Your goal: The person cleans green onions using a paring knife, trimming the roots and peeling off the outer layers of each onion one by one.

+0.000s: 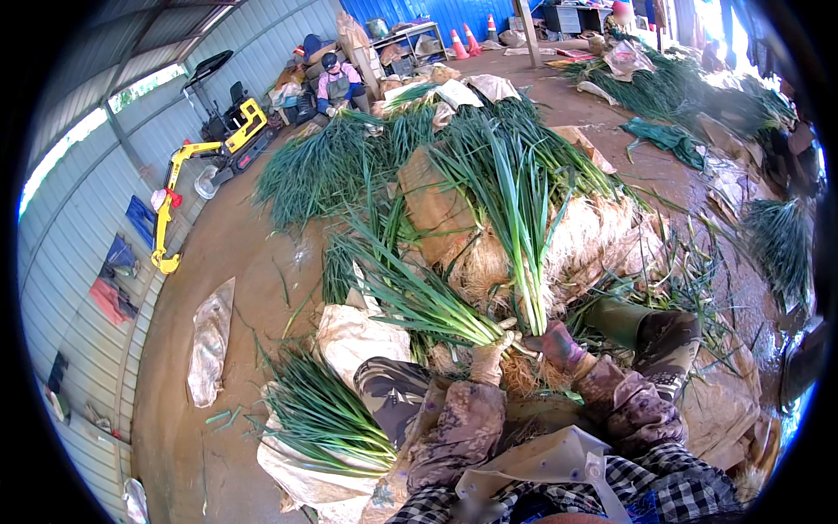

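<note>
Floor (pixel 249 271) stretches leftward to the wall (pixel 65 244); left hand (pixel 486 362) grips leaning onions (pixel 447 317), right hand (pixel 563 348) upright onions (pixel 526 253).

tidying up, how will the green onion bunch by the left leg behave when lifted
The green onion bunch will likely bend at its long, thin leaves. It may splay, since the leaves fan out and no tie shows.

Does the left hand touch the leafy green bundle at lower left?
Apart. The head view shows the patterned trouser knee between the left hand and that leafy green bundle.
</note>
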A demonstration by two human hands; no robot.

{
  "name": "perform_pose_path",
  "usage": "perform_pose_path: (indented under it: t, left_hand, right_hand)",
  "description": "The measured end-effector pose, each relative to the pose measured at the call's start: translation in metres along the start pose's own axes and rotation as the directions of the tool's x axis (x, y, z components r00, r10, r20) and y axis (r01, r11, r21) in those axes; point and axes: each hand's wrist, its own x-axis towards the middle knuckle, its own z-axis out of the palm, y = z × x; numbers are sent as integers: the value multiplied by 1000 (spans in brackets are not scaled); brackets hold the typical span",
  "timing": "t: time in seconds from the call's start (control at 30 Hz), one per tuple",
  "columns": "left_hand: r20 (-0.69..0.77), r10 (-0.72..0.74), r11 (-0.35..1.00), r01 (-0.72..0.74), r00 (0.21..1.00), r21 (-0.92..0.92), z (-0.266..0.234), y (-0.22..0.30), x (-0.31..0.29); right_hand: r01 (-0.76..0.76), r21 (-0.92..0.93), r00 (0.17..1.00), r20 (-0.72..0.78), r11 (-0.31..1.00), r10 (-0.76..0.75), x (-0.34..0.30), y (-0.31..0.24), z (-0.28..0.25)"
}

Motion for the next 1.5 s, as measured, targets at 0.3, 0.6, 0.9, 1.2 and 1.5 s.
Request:
perform_pose_path:
  t: [0.3, 0.6, 0.9, 1.2, 1.5]
  left_hand:
    - [-97, -60, 983, 42, 993, -176, 12, 5, -11]
    - [24, 54, 965, -46, 998, -259, 10, 15, -2]
    - [-184, 388, 919, -395, 903, -2, 23, 48, -3]
    - [-125, 360, 862, -381, 925, -335, -16, 82, 3]
    - [130, 257, 957, -234, 958, -172, 20, 51, 32]
  right_hand:
    - [9, -326, 978, -192, 945, -75, -4, -6, 11]
    - [174, -342, 886, -355, 923, -299, 17, -4, -3]
    - [-133, -466, 860, -493, 875, -132, 61, -33, -18]
    - [-85, -48, 715, -699, 995, 27, 58, -62, -93]
    - [111, -102, 908, -394, 989, -143, 31, -118, -62]
